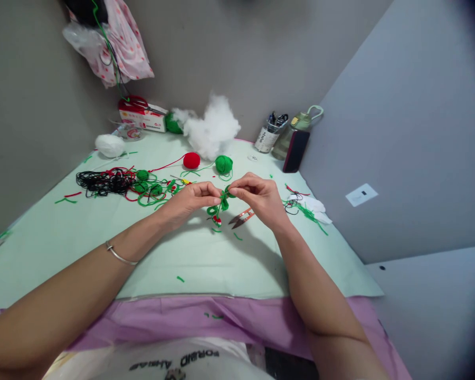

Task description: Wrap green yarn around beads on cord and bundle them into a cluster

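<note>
A small green crocheted yarn piece [224, 202] hangs between my two hands above the table. My left hand [200, 196] pinches its left side with thumb and index finger. From the other side, my right hand [257, 195] pinches its upper right part. Below the fingers dangle green loops and a small red, white and green bit [217, 221]. Orange-handled thread snips [241, 217] lie on the table just under my right hand. Short green yarn scraps [238, 237] are scattered close by.
Behind my hands sit a red yarn ball [191, 160], a green yarn ball [224, 164] and white stuffing [214, 126]. Tangled black yarn [103, 182] lies left. A pen cup [266, 138], a bottle [301, 121] and a phone [296, 151] stand back right.
</note>
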Demonstrator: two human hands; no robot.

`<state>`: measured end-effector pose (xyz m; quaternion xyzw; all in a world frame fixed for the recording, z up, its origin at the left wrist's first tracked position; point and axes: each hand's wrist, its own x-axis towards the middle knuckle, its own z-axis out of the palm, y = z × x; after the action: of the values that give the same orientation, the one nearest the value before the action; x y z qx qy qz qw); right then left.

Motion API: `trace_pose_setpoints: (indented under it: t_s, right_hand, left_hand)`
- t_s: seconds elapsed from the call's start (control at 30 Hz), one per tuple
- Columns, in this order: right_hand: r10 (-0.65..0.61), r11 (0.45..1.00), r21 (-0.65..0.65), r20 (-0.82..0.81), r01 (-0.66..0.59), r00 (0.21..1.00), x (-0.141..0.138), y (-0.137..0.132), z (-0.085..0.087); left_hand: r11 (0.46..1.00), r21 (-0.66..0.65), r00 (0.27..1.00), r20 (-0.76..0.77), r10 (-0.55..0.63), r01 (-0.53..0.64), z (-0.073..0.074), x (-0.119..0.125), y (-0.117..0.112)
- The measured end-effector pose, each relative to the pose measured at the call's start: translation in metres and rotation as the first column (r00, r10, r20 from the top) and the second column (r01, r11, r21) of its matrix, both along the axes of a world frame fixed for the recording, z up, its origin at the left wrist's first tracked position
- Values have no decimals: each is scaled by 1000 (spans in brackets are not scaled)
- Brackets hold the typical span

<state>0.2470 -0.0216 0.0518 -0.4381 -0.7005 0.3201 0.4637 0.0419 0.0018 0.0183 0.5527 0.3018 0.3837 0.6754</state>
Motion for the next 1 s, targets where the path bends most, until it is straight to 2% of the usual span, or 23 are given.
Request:
trace_pose_setpoints:
  t_s: [0.5,0.8,1.0]
  right_hand:
    - [25,1000,7,48,-25,999,0,-1,-2]
    - [27,997,64,76,-32,997,-2,-2,-5]
    - [4,991,129,190,-29,982,-4,-2,-9]
  left_hand:
    - [1000,9,1000,-11,-19,19,-4,-1,1]
    - [1000,-4,1000,-17,-10,10,-2,-1,1]
    - [1000,7,1000,-26,-17,17,-5,-2,1]
